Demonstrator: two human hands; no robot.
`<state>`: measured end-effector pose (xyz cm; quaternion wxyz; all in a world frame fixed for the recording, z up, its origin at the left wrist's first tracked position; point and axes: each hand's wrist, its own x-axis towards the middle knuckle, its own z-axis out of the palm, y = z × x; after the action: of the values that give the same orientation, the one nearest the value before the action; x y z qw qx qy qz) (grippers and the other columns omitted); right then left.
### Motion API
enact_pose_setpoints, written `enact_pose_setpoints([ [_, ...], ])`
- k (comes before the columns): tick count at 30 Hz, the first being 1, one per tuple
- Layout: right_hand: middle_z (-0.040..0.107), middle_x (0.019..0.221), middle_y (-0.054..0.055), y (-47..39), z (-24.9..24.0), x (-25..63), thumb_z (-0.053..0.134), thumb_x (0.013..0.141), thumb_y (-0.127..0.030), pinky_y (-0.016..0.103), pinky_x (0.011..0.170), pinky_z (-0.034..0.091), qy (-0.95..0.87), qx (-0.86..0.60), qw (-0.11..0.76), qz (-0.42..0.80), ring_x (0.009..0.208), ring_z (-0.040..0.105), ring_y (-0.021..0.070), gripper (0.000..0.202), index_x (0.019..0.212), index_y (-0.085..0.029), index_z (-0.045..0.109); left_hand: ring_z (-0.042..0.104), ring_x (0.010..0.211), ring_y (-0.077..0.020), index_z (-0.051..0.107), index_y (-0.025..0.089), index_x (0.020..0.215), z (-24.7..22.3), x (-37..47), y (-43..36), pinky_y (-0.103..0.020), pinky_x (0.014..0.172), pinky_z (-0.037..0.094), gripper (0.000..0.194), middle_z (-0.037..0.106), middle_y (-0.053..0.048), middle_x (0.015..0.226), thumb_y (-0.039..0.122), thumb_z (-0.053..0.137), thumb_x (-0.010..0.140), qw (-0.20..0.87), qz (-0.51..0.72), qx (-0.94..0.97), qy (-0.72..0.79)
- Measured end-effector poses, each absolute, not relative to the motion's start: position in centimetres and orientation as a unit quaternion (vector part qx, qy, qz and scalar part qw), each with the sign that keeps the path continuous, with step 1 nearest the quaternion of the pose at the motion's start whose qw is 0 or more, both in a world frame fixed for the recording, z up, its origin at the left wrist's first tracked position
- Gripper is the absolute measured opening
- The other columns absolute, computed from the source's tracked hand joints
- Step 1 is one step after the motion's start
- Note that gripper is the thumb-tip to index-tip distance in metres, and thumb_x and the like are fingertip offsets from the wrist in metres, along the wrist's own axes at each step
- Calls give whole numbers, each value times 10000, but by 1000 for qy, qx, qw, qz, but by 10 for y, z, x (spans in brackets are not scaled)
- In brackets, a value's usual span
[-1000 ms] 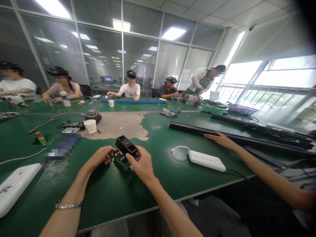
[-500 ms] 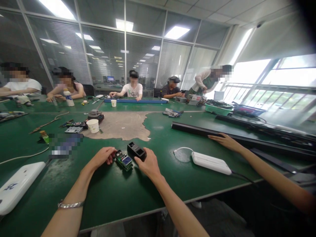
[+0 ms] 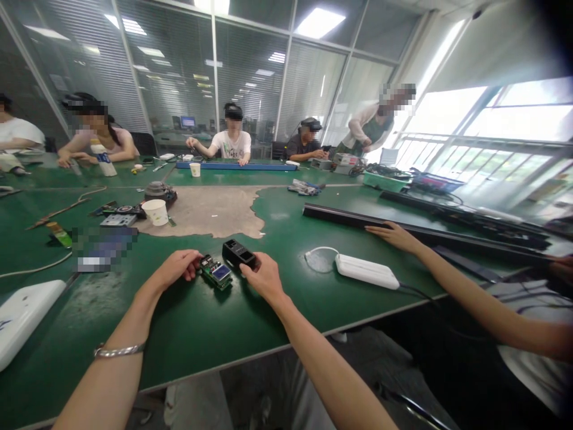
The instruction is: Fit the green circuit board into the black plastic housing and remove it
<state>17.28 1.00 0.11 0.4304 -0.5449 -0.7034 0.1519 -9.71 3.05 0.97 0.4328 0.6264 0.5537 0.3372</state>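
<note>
Over the green table, my left hand (image 3: 179, 270) is closed at the left end of a small green circuit board (image 3: 216, 273), its fingertips against the edge. A little blue-grey screen faces up on the board. Just to the right, my right hand (image 3: 265, 276) grips a black plastic case (image 3: 237, 253) by its near end, thumb on the near side. Openings show in the case's upper face. Board and case are side by side, with a narrow gap between them. Some of my left fingers are curled out of sight.
A paper cup (image 3: 155, 212) stands beyond my left hand, beside loose electronic parts (image 3: 119, 218). White power strips (image 3: 366, 272) lie at both sides. At right, another person's hand (image 3: 394, 234) rests on a long black bar (image 3: 340, 216). Several people sit or stand across the table.
The camera view has tilted and shifted, so the scene sits higher and further left. My hands keep nearly the same hold on the board and the case.
</note>
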Motion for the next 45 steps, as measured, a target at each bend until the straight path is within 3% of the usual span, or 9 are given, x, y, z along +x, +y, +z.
enact_pose_setpoints([
  [9, 665, 850, 23, -11, 22, 155, 576, 809, -411, 245, 615, 471, -656, -460, 513, 307, 691, 592, 140, 325, 1026, -176, 631, 569, 476, -125, 612, 137, 913, 5, -100, 36, -223, 420, 447, 399, 600, -14, 666, 491, 460, 814, 447, 346, 622, 542],
  [15, 652, 832, 24, -26, 31, 139, 617, 777, -367, 249, 614, 463, -702, -455, 480, 266, 662, 574, 138, 269, 977, -190, 646, 555, 449, -121, 569, 137, 769, 7, -100, 32, -212, 411, 433, 450, 587, -24, 617, 557, 421, 833, 455, 360, 618, 530],
  [19, 634, 829, 37, -31, 35, 131, 624, 762, -349, 274, 666, 455, -725, -475, 458, 197, 726, 569, 168, 227, 928, -194, 640, 574, 465, -132, 577, 131, 853, 5, -100, 33, -227, 403, 441, 518, 619, -49, 704, 618, 403, 824, 458, 380, 601, 533],
  [22, 625, 845, 43, -35, 36, 127, 634, 744, -322, 282, 697, 444, -744, -478, 439, 157, 786, 564, 187, 212, 914, -196, 626, 569, 458, -140, 593, 122, 860, 6, -100, 33, -232, 411, 444, 559, 606, -41, 628, 643, 395, 815, 462, 376, 596, 538],
  [27, 608, 837, 49, -39, 27, 127, 643, 724, -295, 292, 713, 429, -772, -493, 383, 120, 788, 553, 194, 167, 849, -193, 601, 552, 418, -142, 602, 118, 1050, 8, -101, 31, -236, 418, 437, 597, 588, -9, 541, 622, 360, 840, 452, 362, 612, 539],
  [32, 602, 857, 62, -38, 24, 129, 673, 718, -402, 311, 728, 430, -774, -515, 346, 126, 791, 559, 204, 285, 895, -191, 604, 529, 394, -128, 621, 128, 1011, 6, -102, 31, -210, 407, 395, 537, 587, 0, 510, 584, 398, 835, 419, 343, 642, 543],
  [35, 606, 915, 71, -37, 24, 129, 699, 696, -436, 318, 757, 429, -776, -504, 356, 133, 845, 557, 214, 393, 983, -187, 602, 520, 385, -127, 625, 132, 977, 4, -103, 32, -208, 400, 390, 521, 576, 7, 493, 575, 389, 839, 415, 337, 651, 539],
  [40, 622, 873, 47, -35, 24, 126, 680, 724, -331, 292, 736, 425, -771, -486, 384, 150, 817, 555, 190, 257, 930, -189, 623, 530, 393, -133, 606, 115, 992, 4, -102, 33, -217, 403, 408, 550, 576, 3, 492, 595, 382, 843, 425, 348, 639, 538],
  [45, 636, 894, 24, -28, 41, 130, 647, 760, -334, 251, 670, 433, -754, -448, 442, 191, 746, 562, 153, 282, 1007, -201, 619, 547, 428, -129, 601, 109, 906, 8, -100, 31, -226, 406, 432, 586, 579, -14, 563, 642, 372, 832, 469, 381, 596, 529],
])
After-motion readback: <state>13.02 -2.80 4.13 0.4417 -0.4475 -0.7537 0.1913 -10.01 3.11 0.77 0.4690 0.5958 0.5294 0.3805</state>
